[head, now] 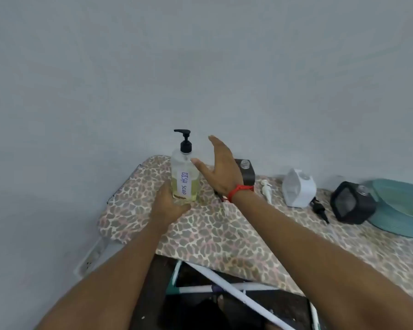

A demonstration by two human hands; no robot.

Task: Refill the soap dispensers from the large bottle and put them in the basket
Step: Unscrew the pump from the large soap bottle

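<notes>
A clear pump bottle labelled DISH SOAP, with a black pump head and yellow-green liquid in its lower part, stands upright on the leopard-print board. My left hand grips its base. My right hand, red band at the wrist, hovers open just right of the bottle, fingers spread, not touching it. A white dispenser body lies to the right without its pump. A dark square dispenser sits further right. Another dark dispenser stands behind my right hand. The teal basket is at the far right.
A loose white pump and a loose black pump lie on the board between the dispensers. A plain grey wall rises close behind. Below the board's front edge are white metal legs and dark floor.
</notes>
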